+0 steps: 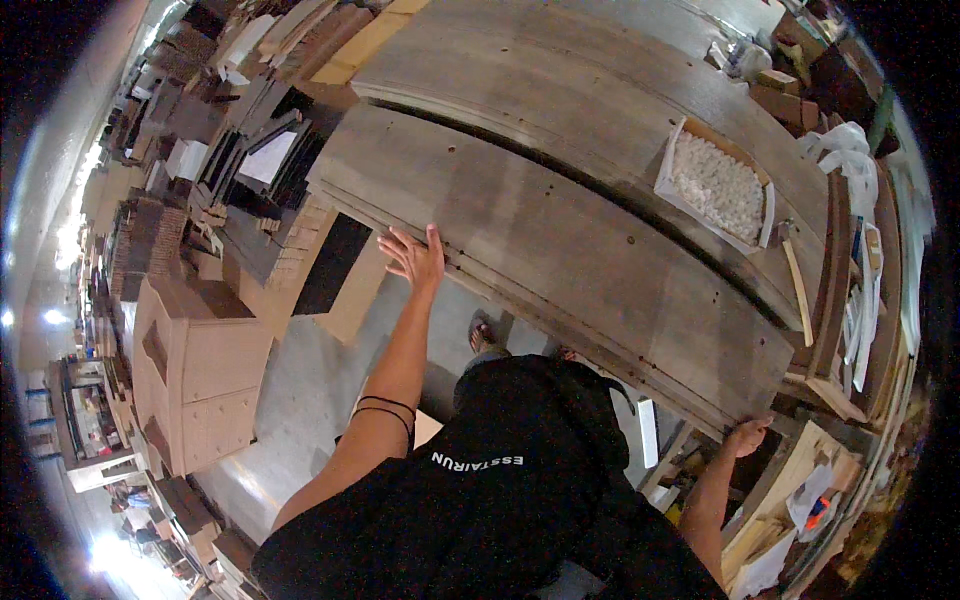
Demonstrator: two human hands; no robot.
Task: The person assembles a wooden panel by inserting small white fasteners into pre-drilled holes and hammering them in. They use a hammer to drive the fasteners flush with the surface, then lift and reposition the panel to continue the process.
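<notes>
In front of me lies a long grey-brown wooden board [560, 240] with small holes and a layered front edge. A dark gap parts it from another wide board surface [540, 85] behind. At the near edge, left of the middle, my left hand [415, 258] is open, its fingers spread against the edge. My right hand [748, 437] is at the board's near right corner, its fingers curled round the edge; their undersides are hidden. On the far surface stands a box of small white pieces [715, 187], and a hammer [797, 280] lies beside it.
A brown drawer cabinet [205, 370] stands on the floor at the left. Stacked dark panels [250, 180] lie behind it. At the right are wooden rails [832, 280], white plastic strips [866, 310] and an open wooden tray [790, 500] with papers.
</notes>
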